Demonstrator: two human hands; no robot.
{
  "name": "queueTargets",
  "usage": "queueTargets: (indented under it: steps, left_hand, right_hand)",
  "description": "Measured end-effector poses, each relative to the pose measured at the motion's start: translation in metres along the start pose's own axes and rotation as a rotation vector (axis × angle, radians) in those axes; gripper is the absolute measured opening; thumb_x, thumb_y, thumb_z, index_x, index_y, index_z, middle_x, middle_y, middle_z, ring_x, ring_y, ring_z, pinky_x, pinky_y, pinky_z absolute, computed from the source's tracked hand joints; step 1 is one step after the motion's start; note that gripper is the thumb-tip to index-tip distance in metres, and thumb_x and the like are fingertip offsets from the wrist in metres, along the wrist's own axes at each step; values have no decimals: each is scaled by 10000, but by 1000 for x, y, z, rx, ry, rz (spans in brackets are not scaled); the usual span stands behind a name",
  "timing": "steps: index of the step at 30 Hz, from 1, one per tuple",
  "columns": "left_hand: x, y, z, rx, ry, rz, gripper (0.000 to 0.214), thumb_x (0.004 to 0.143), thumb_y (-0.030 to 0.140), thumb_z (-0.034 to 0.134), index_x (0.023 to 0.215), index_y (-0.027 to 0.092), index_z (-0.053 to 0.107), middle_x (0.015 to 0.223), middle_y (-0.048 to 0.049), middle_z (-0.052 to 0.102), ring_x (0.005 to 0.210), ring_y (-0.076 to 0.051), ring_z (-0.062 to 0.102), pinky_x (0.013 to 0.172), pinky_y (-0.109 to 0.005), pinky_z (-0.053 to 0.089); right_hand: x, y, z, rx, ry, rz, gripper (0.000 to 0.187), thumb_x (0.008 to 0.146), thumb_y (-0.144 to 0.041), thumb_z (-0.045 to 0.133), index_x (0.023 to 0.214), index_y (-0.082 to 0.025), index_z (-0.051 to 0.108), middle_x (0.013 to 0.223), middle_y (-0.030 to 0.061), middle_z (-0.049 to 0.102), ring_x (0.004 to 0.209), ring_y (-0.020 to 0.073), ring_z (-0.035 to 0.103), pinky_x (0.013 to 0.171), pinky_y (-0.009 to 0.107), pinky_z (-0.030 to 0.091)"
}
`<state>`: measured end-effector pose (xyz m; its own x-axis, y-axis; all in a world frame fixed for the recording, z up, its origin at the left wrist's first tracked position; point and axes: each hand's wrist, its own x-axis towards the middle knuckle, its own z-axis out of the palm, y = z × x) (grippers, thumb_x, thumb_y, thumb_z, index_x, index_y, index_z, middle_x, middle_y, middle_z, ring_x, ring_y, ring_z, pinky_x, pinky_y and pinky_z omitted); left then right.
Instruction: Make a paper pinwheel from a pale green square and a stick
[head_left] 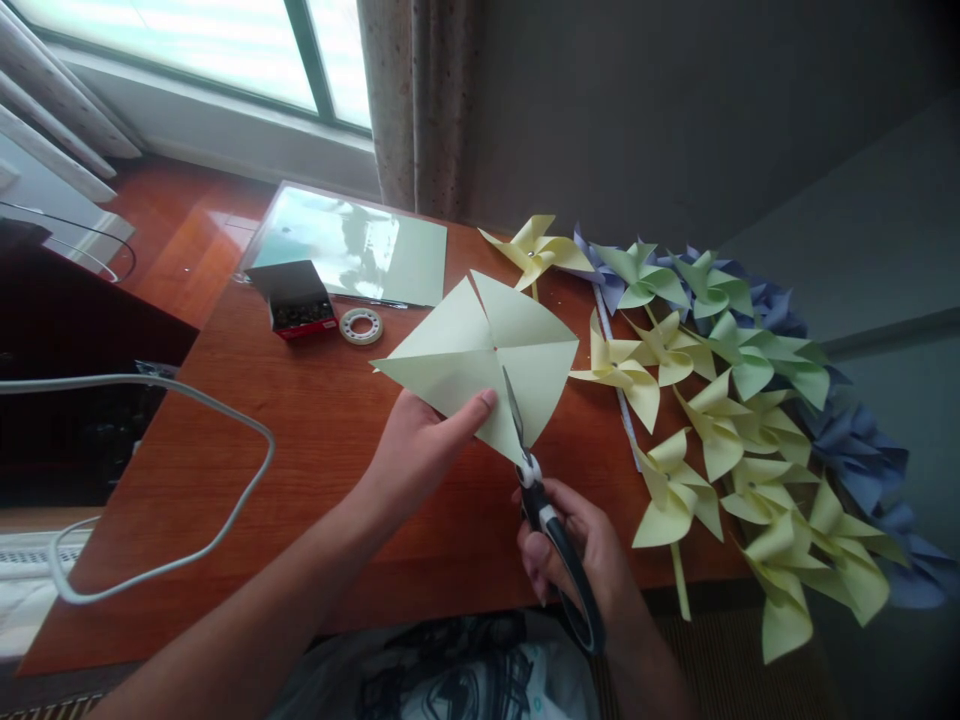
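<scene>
My left hand (431, 430) grips a pale yellow paper square (442, 380) from below, its thumb pressed on top near the middle. Slits run in from the square's corners toward a small reddish dot at its centre. In my right hand (574, 550) is a pair of scissors (555, 540) with black and white handles. The scissor blades lie along the slit at the corner nearest me, their tips pointing toward the centre. My left fingers are hidden under the paper.
Finished yellow, green and purple paper pinwheels (675, 490) crowd the table's right side. A small open box (300, 310) of dark bits, a tape roll (361, 326) and a clear sleeve with paper (352, 240) lie at the back left. A white cable (262, 450) loops over the left edge.
</scene>
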<state>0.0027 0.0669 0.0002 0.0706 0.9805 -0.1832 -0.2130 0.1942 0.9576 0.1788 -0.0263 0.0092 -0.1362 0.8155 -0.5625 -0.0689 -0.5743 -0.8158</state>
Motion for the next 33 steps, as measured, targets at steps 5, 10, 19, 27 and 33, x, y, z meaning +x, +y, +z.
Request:
queueTargets:
  steps: [5, 10, 19, 27, 33]
  left_hand:
    - [-2, 0, 2, 13, -17, -29, 309, 837, 361, 762, 1036, 126, 736, 1072, -95, 787, 955, -252, 715, 826, -298, 561]
    - [-4, 2, 5, 38, -7, -35, 298, 843, 380, 749, 998, 125, 734, 1024, -98, 792, 934, -258, 725, 814, -311, 568]
    - [-5, 2, 6, 32, 17, -44, 279, 832, 365, 760, 982, 132, 728, 1027, -90, 792, 926, -245, 718, 815, -303, 568]
    - [-4, 1, 6, 32, 17, -35, 317, 825, 389, 758, 1009, 132, 734, 1053, -106, 794, 983, -281, 727, 860, -342, 577]
    - [-4, 1, 6, 34, 9, -29, 274, 843, 362, 755, 996, 137, 735, 1036, -85, 795, 957, -249, 724, 850, -303, 568]
  right_hand:
    - [1, -2, 2, 16, 9, -5, 566, 761, -599, 787, 1085, -171, 606, 605, -52, 551, 431, 75, 462, 400, 178, 379]
    - [3, -1, 4, 18, 22, -20, 560, 771, -591, 782, 1093, -165, 612, 610, -45, 558, 438, 83, 475, 400, 185, 395]
    - [3, 0, 5, -23, 66, -47, 524, 781, -570, 782, 1082, -168, 634, 620, -44, 565, 448, 82, 479, 417, 187, 399]
    - [3, 0, 4, -48, 78, -25, 516, 770, -566, 794, 1062, -171, 635, 595, -52, 562, 423, 84, 471, 392, 192, 383]
    - [2, -2, 4, -48, 57, -15, 516, 787, -586, 773, 1044, -165, 622, 538, -65, 533, 391, 72, 437, 382, 180, 366]
